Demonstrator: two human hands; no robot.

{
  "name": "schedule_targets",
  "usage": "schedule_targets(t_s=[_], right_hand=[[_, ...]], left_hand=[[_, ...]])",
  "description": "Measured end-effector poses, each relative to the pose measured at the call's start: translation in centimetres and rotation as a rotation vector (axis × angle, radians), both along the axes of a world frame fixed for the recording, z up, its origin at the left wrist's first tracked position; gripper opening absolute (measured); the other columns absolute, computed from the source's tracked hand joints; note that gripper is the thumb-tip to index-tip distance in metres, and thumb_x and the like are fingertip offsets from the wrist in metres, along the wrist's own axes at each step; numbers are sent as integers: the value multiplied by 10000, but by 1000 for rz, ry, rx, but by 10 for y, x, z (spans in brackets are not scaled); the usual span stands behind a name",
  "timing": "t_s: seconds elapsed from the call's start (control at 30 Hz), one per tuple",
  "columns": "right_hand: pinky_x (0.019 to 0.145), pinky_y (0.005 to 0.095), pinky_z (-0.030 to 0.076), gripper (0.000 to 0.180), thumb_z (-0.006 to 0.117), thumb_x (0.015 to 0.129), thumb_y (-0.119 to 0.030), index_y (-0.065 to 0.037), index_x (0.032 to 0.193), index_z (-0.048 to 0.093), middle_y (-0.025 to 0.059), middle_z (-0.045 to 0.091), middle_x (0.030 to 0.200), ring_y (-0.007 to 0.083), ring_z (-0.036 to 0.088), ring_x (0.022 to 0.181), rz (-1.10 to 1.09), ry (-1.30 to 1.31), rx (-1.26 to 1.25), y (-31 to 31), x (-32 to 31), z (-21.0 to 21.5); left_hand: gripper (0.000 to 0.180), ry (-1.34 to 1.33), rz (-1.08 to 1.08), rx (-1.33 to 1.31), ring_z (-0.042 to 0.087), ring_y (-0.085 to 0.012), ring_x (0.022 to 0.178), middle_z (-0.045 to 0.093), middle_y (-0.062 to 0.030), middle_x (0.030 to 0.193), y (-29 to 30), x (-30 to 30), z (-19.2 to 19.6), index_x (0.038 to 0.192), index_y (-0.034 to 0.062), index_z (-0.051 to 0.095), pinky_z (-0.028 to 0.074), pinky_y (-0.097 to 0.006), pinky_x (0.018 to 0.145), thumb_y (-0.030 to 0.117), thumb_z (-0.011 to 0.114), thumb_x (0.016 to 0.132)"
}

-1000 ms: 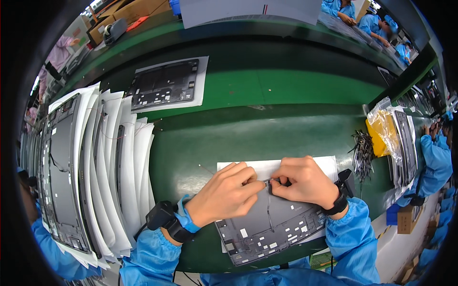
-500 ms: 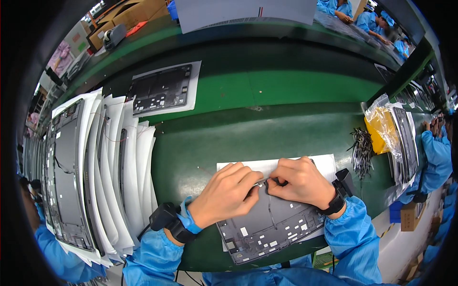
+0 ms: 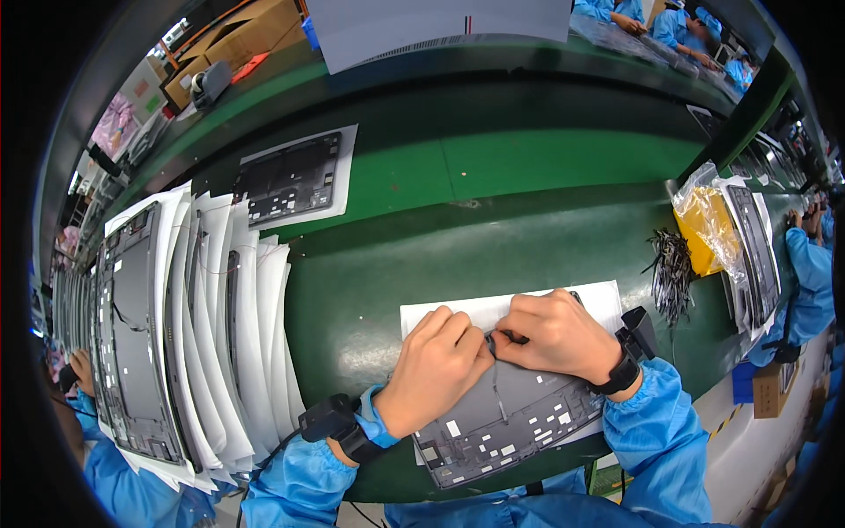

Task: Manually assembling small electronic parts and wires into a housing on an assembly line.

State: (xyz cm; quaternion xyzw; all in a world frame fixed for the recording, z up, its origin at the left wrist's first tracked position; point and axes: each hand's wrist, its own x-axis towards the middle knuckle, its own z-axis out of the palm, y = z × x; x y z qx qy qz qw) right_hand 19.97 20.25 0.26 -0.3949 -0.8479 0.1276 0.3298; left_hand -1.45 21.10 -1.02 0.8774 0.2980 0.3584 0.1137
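A dark grey device housing panel with many small white stickers lies on a white sheet in front of me. A thin black flat cable runs up its middle to my fingertips. My right hand pinches at the cable's upper end, close to the panel's far edge. Against it, my left hand is closed, thumb and forefinger together; whatever lies between those fingers is hidden. Both wrists wear black bands.
Left stands a tall stack of similar panels between white sheets. Another panel lies farther back. To the right are a bundle of black flat cables, a yellow packet in clear plastic, and more panels. Co-workers in blue sit beyond.
My left hand has shifted slightly right and its fingers have closed in toward the right hand. The right hand stays nearly in place, and the view has shifted a little.
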Motion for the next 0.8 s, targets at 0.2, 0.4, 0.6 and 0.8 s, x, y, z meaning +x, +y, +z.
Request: schedule_targets(t_s=[0.2, 0.4, 0.6, 0.8], right_hand=[[489, 349, 490, 75, 807, 758, -30, -21, 779, 736, 53, 617, 677, 235, 612, 519, 15, 21, -16, 5, 2, -2], [488, 246, 475, 46, 741, 767, 35, -10, 773, 738, 42, 645, 701, 104, 612, 545, -192, 328, -22, 9, 24, 3], [611, 264, 519, 174, 701, 767, 83, 26, 923, 754, 77, 690, 823, 138, 637, 642, -504, 616, 102, 23, 34, -8], [749, 306, 548, 384, 610, 742, 156, 23, 1082, 730, 139, 696, 1023, 204, 657, 815, -598, 699, 270, 30, 43, -13]], left_hand=[[199, -64, -9, -26, 559, -280, 703, 565, -84, 741, 4, -2, -3, 740, 10, 614, 498, -391, 628, -11, 810, 708], [326, 40, -89, -213, 594, -316, 1057, 640, -131, 1142, 16, -21, 28, 1076, 22, 706, 491, -416, 876, 59, 807, 767], [487, 251, 5, -256, 576, -298, 1060, 617, -128, 1119, 30, -23, 24, 1195, 35, 648, 421, -389, 926, 272, 874, 834], [461, 367, 168, -230, 546, -313, 915, 597, -113, 959, 35, -1, 27, 1046, 43, 643, 431, -420, 859, 415, 853, 871]])
